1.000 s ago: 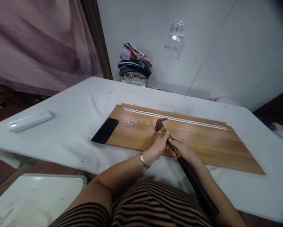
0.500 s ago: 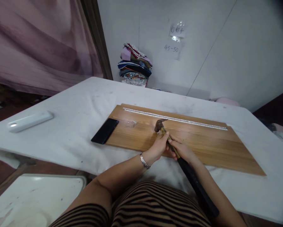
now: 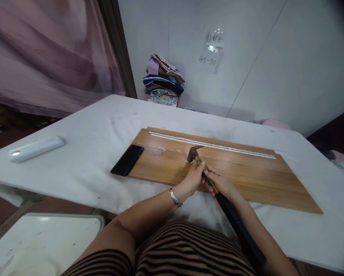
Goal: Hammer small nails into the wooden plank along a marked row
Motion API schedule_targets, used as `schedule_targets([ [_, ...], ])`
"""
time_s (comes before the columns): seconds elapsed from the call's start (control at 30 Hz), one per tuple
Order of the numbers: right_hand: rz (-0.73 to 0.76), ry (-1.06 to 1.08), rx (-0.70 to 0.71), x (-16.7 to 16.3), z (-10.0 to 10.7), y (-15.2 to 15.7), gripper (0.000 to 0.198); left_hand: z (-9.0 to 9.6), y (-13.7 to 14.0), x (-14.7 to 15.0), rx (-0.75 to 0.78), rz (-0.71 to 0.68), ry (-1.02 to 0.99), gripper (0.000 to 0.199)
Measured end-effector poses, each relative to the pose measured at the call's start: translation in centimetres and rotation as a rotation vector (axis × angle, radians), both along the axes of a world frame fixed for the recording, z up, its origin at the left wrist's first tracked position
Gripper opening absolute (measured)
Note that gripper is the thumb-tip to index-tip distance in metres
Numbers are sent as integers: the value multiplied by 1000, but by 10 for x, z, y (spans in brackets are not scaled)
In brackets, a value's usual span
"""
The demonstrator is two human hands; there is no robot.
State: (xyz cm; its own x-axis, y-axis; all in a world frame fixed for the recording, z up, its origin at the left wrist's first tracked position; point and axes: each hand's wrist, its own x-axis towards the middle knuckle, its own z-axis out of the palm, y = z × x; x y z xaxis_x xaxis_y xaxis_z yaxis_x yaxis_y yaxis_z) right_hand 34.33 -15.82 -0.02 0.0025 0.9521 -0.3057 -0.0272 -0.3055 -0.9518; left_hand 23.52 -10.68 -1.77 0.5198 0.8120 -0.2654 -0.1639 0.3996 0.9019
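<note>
A claw hammer (image 3: pixel 211 184) with a rusty head and a long black grip lies slantwise across both my hands. My left hand (image 3: pixel 195 176) is closed on the yellowish neck just below the head, thumb on top. Lower on the neck, my right hand (image 3: pixel 220 181) wraps round it too, its fingers partly hidden under the handle. The head hangs over a wooden board (image 3: pixel 264 176) on the table. Several nails (image 3: pixel 160 151) lie loose on the board's left part. Two white strips with fine markings (image 3: pixel 214 145) run along its far edge.
A black phone (image 3: pixel 127 160) rests on the board's left end. The white-covered table (image 3: pixel 88 134) also carries a white oblong case (image 3: pixel 38 148) at far left. Folded clothes (image 3: pixel 163 82) are stacked by the wall. A white stool (image 3: pixel 45 237) stands at lower left.
Both hands and the hammer stay practically where they were. The whole view has shifted down very slightly.
</note>
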Motion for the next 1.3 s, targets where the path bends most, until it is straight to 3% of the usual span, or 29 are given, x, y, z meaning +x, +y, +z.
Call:
schedule_targets([
  [0.3, 1, 7, -14, 1, -9, 1, 58, -3, -1, 0, -35, -14, 8, 43],
  [0.57, 9, -9, 17, 1, 0, -1, 57, 1, -1, 0, -9, -22, -11, 47],
  [1.3, 16, -19, -1, 0, -4, 0, 55, -2, -1, -1, -36, -14, 1, 42],
])
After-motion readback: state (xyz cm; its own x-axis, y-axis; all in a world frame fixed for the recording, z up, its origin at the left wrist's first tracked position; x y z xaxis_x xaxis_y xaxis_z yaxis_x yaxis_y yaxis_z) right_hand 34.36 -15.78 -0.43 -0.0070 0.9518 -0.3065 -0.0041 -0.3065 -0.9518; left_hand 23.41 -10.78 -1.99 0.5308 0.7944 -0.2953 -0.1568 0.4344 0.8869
